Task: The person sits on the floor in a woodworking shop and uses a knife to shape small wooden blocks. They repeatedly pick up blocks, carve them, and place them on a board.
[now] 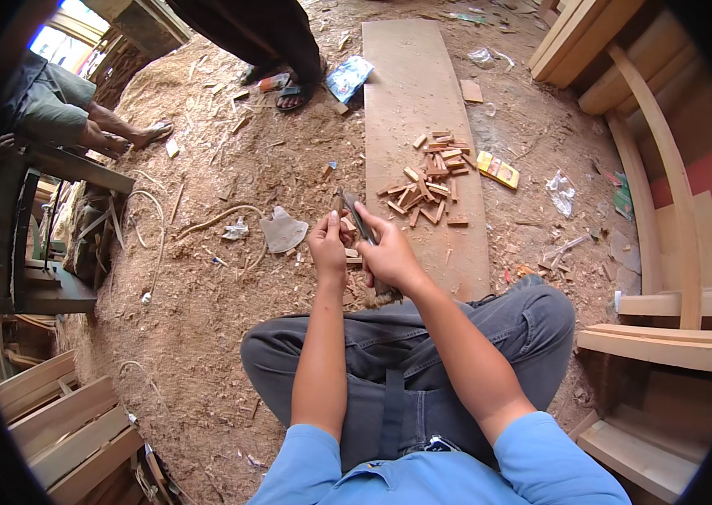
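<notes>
I sit cross-legged on the sawdust-covered ground. My left hand point(327, 244) is closed on a small wooden piece point(337, 204), its thumb pointing up along it. My right hand point(384, 254) grips a long dark tool point(356, 215), held against or just beside that piece; I cannot make out its exact type. Behind my hands lies a long plywood board point(406, 76) with a pile of several small wooden blocks point(432, 168) on it. A few more small blocks sit just under my hands, partly hidden by them.
Two people stand or sit nearby, shown by bare legs point(127, 128) and sandalled feet point(293, 99). Wooden frames point(659, 168) line the right, a dark metal machine point(23, 227) and stacked planks point(69, 421) the left. A yellow packet point(497, 168), plastic scraps and cords litter the ground.
</notes>
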`<state>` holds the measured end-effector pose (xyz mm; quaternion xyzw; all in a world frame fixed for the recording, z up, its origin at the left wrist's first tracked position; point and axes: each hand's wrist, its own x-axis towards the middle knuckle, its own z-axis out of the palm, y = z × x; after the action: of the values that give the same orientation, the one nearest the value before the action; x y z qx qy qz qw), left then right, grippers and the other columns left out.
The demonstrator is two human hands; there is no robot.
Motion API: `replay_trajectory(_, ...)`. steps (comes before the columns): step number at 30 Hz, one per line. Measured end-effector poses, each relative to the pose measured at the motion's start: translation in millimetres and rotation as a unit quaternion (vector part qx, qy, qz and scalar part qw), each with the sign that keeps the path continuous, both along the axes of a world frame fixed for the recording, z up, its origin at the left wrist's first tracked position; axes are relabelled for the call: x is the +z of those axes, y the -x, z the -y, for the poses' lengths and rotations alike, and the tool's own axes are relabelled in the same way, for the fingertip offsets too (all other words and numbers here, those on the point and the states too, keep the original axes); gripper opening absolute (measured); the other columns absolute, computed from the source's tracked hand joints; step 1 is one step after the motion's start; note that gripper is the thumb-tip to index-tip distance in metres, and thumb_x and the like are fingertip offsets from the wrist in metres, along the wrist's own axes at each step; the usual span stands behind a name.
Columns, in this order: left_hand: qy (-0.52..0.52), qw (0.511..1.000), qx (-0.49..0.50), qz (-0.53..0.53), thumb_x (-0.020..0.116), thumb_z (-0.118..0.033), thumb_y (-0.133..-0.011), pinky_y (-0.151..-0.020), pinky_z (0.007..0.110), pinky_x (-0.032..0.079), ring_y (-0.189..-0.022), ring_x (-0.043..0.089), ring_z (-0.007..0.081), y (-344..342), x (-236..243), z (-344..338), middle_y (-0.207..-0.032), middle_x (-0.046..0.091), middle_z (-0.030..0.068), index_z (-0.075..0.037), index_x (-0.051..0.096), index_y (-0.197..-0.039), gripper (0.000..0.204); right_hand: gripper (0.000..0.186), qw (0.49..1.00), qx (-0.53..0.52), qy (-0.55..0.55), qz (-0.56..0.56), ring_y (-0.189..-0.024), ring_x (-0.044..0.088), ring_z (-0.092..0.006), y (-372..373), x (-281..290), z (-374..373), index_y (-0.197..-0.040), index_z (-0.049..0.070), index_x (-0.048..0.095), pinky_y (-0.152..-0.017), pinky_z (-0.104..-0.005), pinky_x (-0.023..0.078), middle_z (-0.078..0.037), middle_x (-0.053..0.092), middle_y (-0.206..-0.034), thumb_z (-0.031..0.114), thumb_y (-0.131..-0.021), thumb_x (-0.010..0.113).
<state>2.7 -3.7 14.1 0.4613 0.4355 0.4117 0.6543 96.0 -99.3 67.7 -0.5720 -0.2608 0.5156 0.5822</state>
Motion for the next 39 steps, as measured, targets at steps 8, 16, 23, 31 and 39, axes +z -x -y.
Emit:
replay_trajectory(8, -0.020, 1.000, -0.008, -0.001, 0.052, -0.019, -0.104, -0.051, 0.022, 0.033, -0.056, 0.041, 0.0035, -1, -7, -1, -0.064, 0.050, -0.0061, -0.009, 0.060, -0.077, 0.031, 0.069, 0.997, 0.054, 0.053, 0.034, -0.044, 0.055, -0.0125, 1, 17, 9, -0.154, 0.015, 0.037, -0.039, -0.0316, 0.049, -0.006, 0.060, -0.068, -0.001, -0.087, 0.049)
replay_trajectory(16, 0.088, 0.979, -0.076, 0.165, 0.052, -0.021, -0.104, -0.058, 0.022, 0.043, -0.059, 0.044, 0.0057, 7, 8, 0, -0.069, 0.050, -0.0058, -0.005, 0.063, -0.091, 0.023, 0.070, 0.911, -0.094, -0.177, 0.360, -0.044, 0.056, -0.0118, -4, -5, -5, -0.154, 0.017, 0.035, -0.042, -0.0294, 0.050, -0.011, 0.067, -0.079, -0.003, -0.088, 0.045)
replay_trajectory(23, 0.110, 0.970, -0.106, 0.188, 0.050, -0.022, -0.105, -0.061, 0.023, 0.042, -0.063, 0.045, 0.0055, -1, 16, 17, -0.070, 0.049, -0.0038, -0.002, 0.063, -0.102, 0.024, 0.071, 0.973, -0.219, 0.063, 0.028, -0.043, 0.051, -0.0110, -58, 17, 8, -0.156, 0.015, 0.029, -0.037, -0.0286, 0.047, -0.004, 0.057, -0.068, -0.005, -0.090, 0.047)
replay_trajectory(31, 0.140, 0.963, -0.092, 0.212, 0.049, -0.024, -0.105, -0.064, 0.026, 0.043, -0.064, 0.048, 0.0074, 3, 14, 3, -0.069, 0.050, -0.0040, -0.006, 0.061, -0.106, 0.022, 0.068, 0.998, -0.027, -0.044, 0.046, -0.044, 0.053, -0.0099, -9, 6, 3, -0.152, 0.015, 0.039, -0.040, -0.0286, 0.048, -0.007, 0.063, -0.076, -0.002, -0.088, 0.053)
replay_trajectory(39, 0.140, 0.963, -0.071, 0.217, 0.049, -0.034, -0.105, -0.059, 0.026, 0.044, -0.062, 0.050, 0.0074, -3, 28, 5, -0.070, 0.052, -0.0044, -0.009, 0.062, -0.099, 0.029, 0.069, 0.990, 0.026, -0.032, 0.133, -0.047, 0.056, -0.0096, -8, 11, 7, -0.152, 0.014, 0.039, -0.042, -0.0288, 0.049, -0.013, 0.069, -0.096, -0.001, -0.086, 0.052)
